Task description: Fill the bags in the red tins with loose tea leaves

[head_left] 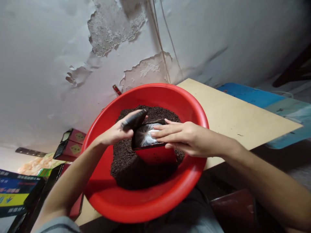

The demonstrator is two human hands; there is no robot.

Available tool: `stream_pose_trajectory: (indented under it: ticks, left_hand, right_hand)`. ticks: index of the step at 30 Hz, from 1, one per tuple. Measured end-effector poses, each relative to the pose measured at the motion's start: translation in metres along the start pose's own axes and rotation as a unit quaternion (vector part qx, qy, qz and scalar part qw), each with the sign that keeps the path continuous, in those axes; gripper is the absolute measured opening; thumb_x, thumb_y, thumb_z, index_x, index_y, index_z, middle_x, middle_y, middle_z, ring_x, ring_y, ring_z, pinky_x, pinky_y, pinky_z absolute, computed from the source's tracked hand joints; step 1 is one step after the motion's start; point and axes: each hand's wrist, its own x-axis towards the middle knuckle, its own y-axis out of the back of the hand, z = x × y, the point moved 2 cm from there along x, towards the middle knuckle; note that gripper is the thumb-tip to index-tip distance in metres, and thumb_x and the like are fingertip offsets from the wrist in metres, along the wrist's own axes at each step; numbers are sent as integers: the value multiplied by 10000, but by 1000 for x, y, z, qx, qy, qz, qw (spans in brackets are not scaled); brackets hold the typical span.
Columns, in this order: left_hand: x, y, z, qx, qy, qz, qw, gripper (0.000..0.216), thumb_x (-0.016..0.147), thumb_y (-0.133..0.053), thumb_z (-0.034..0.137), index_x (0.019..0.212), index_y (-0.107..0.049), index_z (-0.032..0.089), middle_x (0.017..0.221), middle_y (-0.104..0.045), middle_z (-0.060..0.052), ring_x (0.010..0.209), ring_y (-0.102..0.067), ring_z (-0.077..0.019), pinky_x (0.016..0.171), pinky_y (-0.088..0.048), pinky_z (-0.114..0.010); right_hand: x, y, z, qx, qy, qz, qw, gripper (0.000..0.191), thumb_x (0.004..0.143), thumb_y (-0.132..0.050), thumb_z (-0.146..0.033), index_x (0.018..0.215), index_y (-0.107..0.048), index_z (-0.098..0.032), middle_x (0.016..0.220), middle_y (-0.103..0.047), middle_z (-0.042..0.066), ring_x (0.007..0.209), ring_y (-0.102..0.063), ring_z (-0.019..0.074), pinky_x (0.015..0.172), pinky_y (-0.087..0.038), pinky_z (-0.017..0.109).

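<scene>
A red box [155,155] with a dark rim stands in loose, dark tea-like grains [123,165] inside a large red plastic basin [148,210]. A gathered clear plastic bag [143,136] fills the box's opening. My right hand [184,136] lies with fingers stretched out over the bag and the box's right edge. At the box's upper left, my left hand [119,131] is closed around a black, flat, rounded object [134,119], whose kind I cannot make out. The bag's contents are hidden.
Under the basin is a pale board [218,113], with a blue surface [247,94] beyond it. Dark red boxes [73,144] and a blue-and-yellow carton [17,194] sit at the left. Behind rises a peeling wall [60,42] with hanging cords [160,42].
</scene>
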Motion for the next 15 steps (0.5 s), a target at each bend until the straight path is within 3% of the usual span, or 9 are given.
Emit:
stream_pose_trajectory:
  ticks: [2,5,9,10,12,15]
  left_hand:
    - [-3,-11,11,166,7,-12,986,964,719,-789,614,1547,-440,267,1556,-458,-142,1448,-398,-404,1209,-310,-544]
    - [-2,-33,18,353,37,38,934,975,769,-687,735,1585,-380,298,1502,-456,-157,1408,-400,-415,1201,-281,-600]
    - [1,-57,19,440,36,71,894,958,830,-544,797,1593,-358,248,1424,-499,-179,1346,-441,-423,1177,-290,-607]
    - [2,-61,19,450,23,69,890,998,809,-552,818,1591,-355,229,1443,-488,-189,1361,-424,-434,1185,-273,-609]
    - [4,-67,22,465,-5,58,884,1067,776,-563,847,1589,-337,194,1509,-440,-213,1404,-377,-453,1202,-224,-622]
    - [10,-75,27,486,-16,24,873,1066,813,-516,840,1584,-317,131,1572,-383,-250,1427,-353,-466,1191,-211,-636]
  right_hand:
    - [-2,-3,0,-4,28,15,999,296,999,-575,-191,1246,-718,-269,1291,-728,29,1293,-630,182,1227,-372,467]
    - [-7,-9,-4,-30,60,77,995,194,1009,-584,-262,1111,-747,-236,1114,-778,26,1097,-726,164,1148,-492,399]
    - [-17,-14,-12,-100,-39,210,972,149,980,-626,-343,1017,-713,-228,1081,-724,95,1031,-707,206,940,-611,353]
    - [-19,-14,-12,-106,-65,228,966,199,959,-653,-378,1080,-693,-225,1118,-698,117,1060,-691,225,931,-614,370]
    - [-21,-15,-9,-94,-98,223,965,489,908,-706,-454,1316,-590,-212,1258,-634,157,1170,-650,268,967,-604,417]
    - [-19,-20,2,-53,-113,140,982,961,861,-731,-534,1615,-233,-206,1528,-454,204,1399,-504,330,1098,-520,501]
